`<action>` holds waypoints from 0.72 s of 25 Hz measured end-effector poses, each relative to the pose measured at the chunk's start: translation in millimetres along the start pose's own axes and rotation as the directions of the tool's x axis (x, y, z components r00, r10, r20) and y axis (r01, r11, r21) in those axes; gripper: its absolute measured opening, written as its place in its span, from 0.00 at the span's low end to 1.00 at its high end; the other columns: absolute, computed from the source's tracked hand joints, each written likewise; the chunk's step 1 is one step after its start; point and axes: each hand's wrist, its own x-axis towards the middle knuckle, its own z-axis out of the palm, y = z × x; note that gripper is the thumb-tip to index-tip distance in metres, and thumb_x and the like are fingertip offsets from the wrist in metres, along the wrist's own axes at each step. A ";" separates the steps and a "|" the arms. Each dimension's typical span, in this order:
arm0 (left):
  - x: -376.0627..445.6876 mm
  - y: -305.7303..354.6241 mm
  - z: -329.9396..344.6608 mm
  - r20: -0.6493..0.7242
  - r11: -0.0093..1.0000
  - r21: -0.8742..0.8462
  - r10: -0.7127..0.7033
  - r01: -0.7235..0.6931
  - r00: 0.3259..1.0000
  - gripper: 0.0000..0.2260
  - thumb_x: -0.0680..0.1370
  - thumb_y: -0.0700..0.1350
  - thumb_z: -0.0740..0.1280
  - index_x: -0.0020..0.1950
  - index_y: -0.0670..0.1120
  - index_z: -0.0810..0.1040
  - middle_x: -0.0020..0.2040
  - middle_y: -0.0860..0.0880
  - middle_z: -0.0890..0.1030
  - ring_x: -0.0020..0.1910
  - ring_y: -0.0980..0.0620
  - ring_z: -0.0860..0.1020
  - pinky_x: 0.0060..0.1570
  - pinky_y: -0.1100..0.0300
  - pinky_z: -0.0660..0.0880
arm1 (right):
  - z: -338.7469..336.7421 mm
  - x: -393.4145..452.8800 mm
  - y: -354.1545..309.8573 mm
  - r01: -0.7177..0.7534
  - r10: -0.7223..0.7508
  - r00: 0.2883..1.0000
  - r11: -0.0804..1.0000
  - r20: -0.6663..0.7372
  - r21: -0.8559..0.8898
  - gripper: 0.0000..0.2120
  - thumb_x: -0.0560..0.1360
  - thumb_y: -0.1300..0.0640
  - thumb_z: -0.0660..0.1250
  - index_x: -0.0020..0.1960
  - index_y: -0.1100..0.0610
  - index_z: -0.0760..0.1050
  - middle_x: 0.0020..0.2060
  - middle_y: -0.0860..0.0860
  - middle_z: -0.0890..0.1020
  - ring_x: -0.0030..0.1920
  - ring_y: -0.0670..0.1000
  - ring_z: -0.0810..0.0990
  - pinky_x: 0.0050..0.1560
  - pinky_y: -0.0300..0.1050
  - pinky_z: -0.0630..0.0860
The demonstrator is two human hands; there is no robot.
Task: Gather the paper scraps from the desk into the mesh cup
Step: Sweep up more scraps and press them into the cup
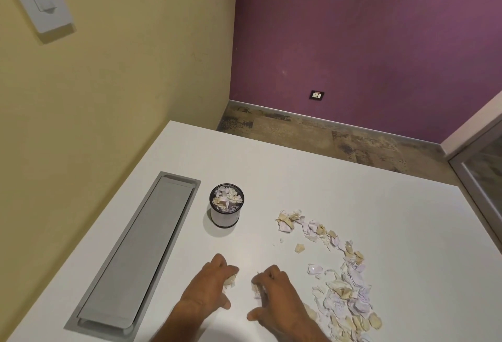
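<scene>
The mesh cup (226,210) stands upright on the white desk (298,184), filled near its rim with torn paper. Paper scraps (343,282), white, lilac and cream, lie in a curved band on the desk to the right, thickest at the near right. My left hand (209,284) rests on the desk below the cup, fingers curled around a small clump of scraps (231,280). My right hand (274,295) lies beside it, fingers bent over a few scraps (256,288) at the left end of the pile. The two hands are a short gap apart.
A long grey cable-tray lid (135,249) is set into the desk left of the cup. The yellow wall runs along the desk's left side. The desk's far edge drops to the floor by a purple wall. A glass partition (480,178) stands at the right.
</scene>
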 end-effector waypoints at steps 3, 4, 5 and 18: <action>0.3 5.7 5.9 -0.034 0.999 -0.039 -0.002 0.001 0.999 0.24 0.70 0.44 0.76 0.64 0.53 0.74 0.55 0.55 0.69 0.56 0.54 0.71 0.57 0.64 0.72 | 4.6 1.7 -2.7 0.050 -0.049 0.999 0.998 -0.022 0.049 0.22 0.66 0.48 0.76 0.59 0.47 0.77 0.54 0.46 0.72 0.55 0.49 0.70 0.54 0.41 0.73; 0.0 8.2 8.0 -0.053 0.999 -0.038 -0.003 0.001 0.999 0.21 0.71 0.44 0.75 0.62 0.53 0.75 0.55 0.55 0.70 0.55 0.54 0.72 0.56 0.64 0.72 | 5.8 2.0 -3.8 0.071 -0.069 0.997 0.996 -0.042 0.054 0.18 0.68 0.51 0.74 0.57 0.48 0.78 0.53 0.46 0.73 0.54 0.48 0.72 0.53 0.40 0.73; -0.3 10.4 10.2 -0.075 0.999 -0.035 -0.006 0.003 0.997 0.18 0.72 0.46 0.74 0.60 0.53 0.76 0.54 0.55 0.71 0.54 0.53 0.73 0.55 0.64 0.72 | 6.4 2.1 -5.0 0.090 -0.087 0.994 0.995 -0.062 0.053 0.13 0.70 0.53 0.72 0.55 0.48 0.80 0.52 0.46 0.74 0.52 0.48 0.73 0.52 0.38 0.73; -2.9 17.3 20.6 -0.245 0.977 -0.181 -0.156 0.113 0.957 0.07 0.76 0.47 0.65 0.47 0.47 0.82 0.48 0.49 0.84 0.48 0.51 0.81 0.47 0.62 0.74 | 1.2 15.9 -12.8 -0.032 0.041 0.995 0.994 -0.089 0.103 0.12 0.67 0.62 0.61 0.44 0.53 0.82 0.46 0.47 0.84 0.47 0.48 0.80 0.47 0.34 0.73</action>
